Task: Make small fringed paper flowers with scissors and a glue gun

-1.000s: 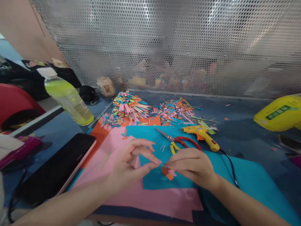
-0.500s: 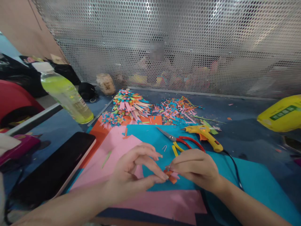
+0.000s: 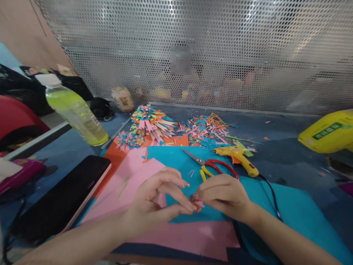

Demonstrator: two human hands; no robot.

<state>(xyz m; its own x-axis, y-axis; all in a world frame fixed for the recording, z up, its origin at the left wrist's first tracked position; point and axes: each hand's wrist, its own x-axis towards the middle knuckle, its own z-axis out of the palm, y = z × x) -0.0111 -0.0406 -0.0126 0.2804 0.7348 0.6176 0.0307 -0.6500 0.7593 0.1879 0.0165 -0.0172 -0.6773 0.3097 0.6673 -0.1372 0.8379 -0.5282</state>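
Between my two hands is a small orange and pink paper piece (image 3: 197, 204), partly covered by fingers. The thumb and a fingertip of my left hand (image 3: 162, 193) pinch its left side, while the other fingers curve above. My right hand (image 3: 226, 197) has its fingertips pressed together at the piece's upper right. Just beyond the right hand lie red- and yellow-handled scissors (image 3: 202, 161), blades pointing away to the left. Blue paper (image 3: 171, 162) and pink paper (image 3: 132, 191) spread beneath the hands.
A yellow glue gun (image 3: 238, 156) with a black cord lies right of the scissors. Behind are a cone of folded paper strips (image 3: 150, 123) and a heap of paper scraps (image 3: 205, 127). At left are a phone (image 3: 66, 195) and a bottle (image 3: 75, 110); a yellow container (image 3: 328, 132) stands right.
The paper piece has turned slightly between my fingers, and less of its orange end shows. My right hand has shifted a little left; the left stays nearly in place.
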